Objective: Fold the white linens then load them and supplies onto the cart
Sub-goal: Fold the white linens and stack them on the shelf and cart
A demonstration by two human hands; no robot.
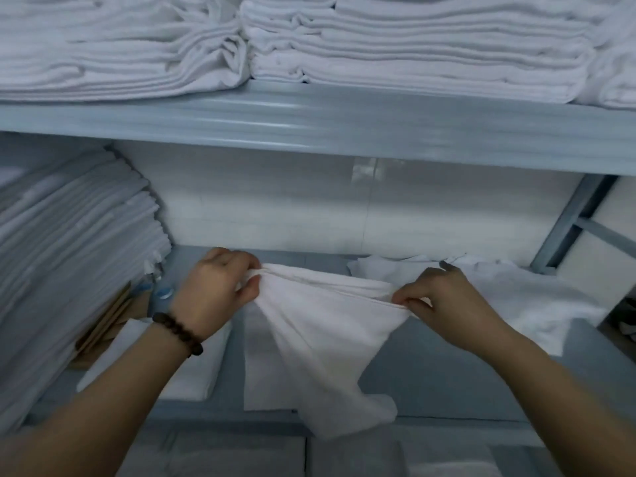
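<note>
A white cloth hangs between my hands over the middle shelf. My left hand, with a dark bead bracelet at the wrist, grips the cloth's upper left corner. The upper right edge is pinched by my right hand. The cloth's top edge is stretched between them and its lower part droops past the shelf's front edge. Under it lies a flat folded white linen. A loose white linen lies crumpled on the shelf behind my right hand. No cart is in view.
A tall stack of folded white sheets leans at the left of the middle shelf, with brown cardboard beside it. The upper shelf carries stacks of folded towels. A grey metal brace stands at the right. More folded linens lie below.
</note>
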